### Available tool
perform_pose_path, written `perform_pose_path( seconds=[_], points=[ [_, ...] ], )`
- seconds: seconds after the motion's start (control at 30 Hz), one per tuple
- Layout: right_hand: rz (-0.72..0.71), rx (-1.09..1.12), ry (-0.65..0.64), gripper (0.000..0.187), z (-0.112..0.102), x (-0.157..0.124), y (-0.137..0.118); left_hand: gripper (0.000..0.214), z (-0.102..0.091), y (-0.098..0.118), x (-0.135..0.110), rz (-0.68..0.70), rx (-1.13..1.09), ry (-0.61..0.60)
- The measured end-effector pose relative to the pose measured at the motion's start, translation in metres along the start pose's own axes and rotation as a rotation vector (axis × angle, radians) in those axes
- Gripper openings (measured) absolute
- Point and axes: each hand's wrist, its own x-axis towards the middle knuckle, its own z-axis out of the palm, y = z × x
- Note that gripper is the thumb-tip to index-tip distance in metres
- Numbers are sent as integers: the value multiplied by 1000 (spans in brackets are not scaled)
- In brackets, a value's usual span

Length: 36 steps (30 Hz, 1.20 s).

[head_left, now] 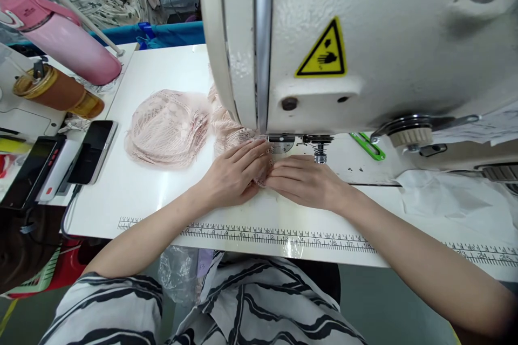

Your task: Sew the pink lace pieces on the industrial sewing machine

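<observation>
My left hand (238, 172) and my right hand (303, 180) lie side by side on the white table, fingers flat and pressed on a small pink lace piece (263, 175) just in front of the presser foot (281, 144) of the white sewing machine (364, 38). More of the lace (226, 124) trails off behind the machine head. A stack of pink lace pieces (168, 129) lies to the left of my left hand. The needle is hidden by the machine head.
A ruler strip (283, 237) runs along the table's front edge. Two phones (92, 151) lie at the left, with a pink bottle (60, 35) and a brown bottle (56, 91) beyond. A green tool (368, 145) and white cloth (445, 194) lie to the right.
</observation>
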Motion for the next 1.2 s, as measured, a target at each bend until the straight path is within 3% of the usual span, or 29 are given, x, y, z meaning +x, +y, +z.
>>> perform_pose_path(
  seconds=[0.13, 0.47, 0.67, 0.87, 1.2],
  points=[
    [7, -25, 40, 19, 4, -1, -1, 62, 5, -2, -3, -51, 12, -90],
    [-63, -58, 10, 23, 2, 7, -7, 54, -7, -16, -1, 38, 29, -123],
    [-176, -132, 90, 20, 1, 12, -9, 55, -10, -23, -1, 47, 0, -140],
    [-89, -26, -5, 24, 3, 10, -6, 55, -10, -22, 0, 34, 26, -137],
    [18, -26, 24, 27, 6, 7, -5, 53, -2, -16, 2, 8, 97, -86]
  ],
)
